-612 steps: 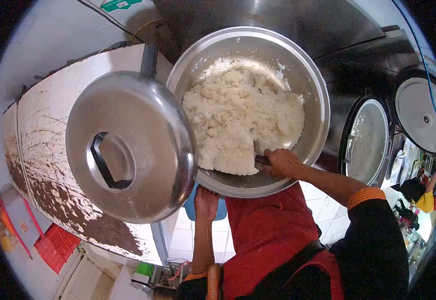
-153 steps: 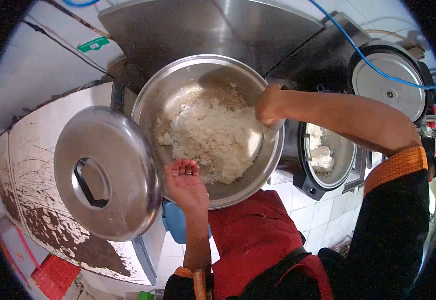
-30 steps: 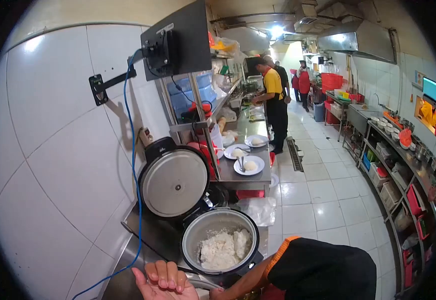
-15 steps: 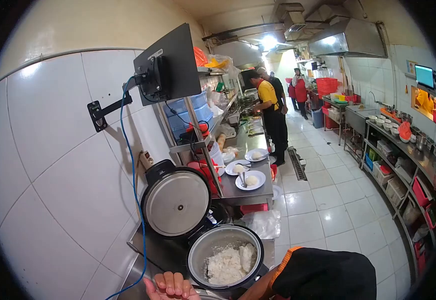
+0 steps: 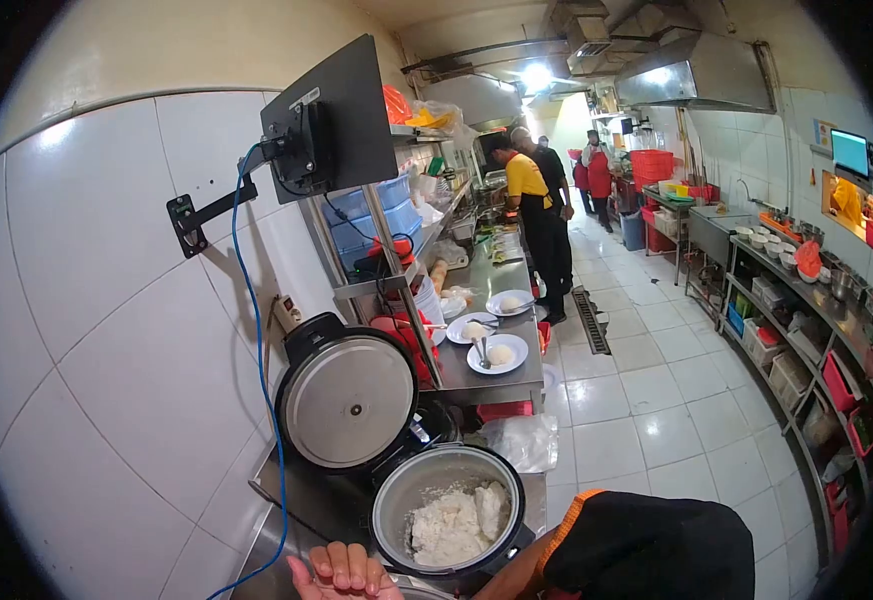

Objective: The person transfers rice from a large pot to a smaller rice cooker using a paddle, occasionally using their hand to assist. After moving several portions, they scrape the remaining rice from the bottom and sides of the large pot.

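Palm toward me, my left hand (image 5: 344,574) is at the bottom edge, its thumb apart and fingers slightly bent, with nothing visible in it. Just right of it stands a rice cooker pot (image 5: 386,530) with cooked white rice (image 5: 446,528) inside. The cooker's round lid (image 5: 350,402) is raised behind the pot. My right arm, in a black sleeve (image 5: 646,545) with orange trim, reaches down past the cooker's right side. The right hand itself is below the frame. A round metal rim (image 5: 426,590) shows partly under the pot, cut off by the edge.
On the steel counter (image 5: 511,390) ahead are white plates (image 5: 497,367) with rice mounds and spoons. A plastic bag (image 5: 522,442) hangs near its front. A blue cable (image 5: 256,300) runs down from the wall-mounted screen (image 5: 341,120). Co-workers (image 5: 534,200) stand along the left counter; shelving (image 5: 796,330) lines the right.
The view has shifted slightly, so the cooker and counter appear a little further left and up. My left hand keeps the same pose. A co-worker at the counter has changed head position.
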The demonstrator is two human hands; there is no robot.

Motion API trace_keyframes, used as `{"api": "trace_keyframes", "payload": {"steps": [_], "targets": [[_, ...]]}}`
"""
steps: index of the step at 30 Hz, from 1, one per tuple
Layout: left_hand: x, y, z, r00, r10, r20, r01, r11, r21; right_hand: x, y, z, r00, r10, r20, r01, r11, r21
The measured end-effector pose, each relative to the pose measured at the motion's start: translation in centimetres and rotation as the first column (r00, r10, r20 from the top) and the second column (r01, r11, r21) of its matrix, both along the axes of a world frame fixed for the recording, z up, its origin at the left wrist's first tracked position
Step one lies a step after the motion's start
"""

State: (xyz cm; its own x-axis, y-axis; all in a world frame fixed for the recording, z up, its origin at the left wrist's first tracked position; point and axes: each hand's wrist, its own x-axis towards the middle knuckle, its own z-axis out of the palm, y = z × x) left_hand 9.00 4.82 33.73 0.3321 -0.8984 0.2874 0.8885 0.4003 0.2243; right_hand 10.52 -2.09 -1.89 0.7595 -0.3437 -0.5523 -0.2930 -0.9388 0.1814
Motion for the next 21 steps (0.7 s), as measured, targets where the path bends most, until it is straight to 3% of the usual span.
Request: {"api": "trace_keyframes", "payload": {"steps": [21], "targets": [[-0.23, -0.14, -0.30, 1.000, -0.005, 0.012, 0.005, 1.000, 0.007, 0.01, 0.34, -0.56, 1.000, 0.003, -0.010, -0.003, 1.000, 0.017]]}}
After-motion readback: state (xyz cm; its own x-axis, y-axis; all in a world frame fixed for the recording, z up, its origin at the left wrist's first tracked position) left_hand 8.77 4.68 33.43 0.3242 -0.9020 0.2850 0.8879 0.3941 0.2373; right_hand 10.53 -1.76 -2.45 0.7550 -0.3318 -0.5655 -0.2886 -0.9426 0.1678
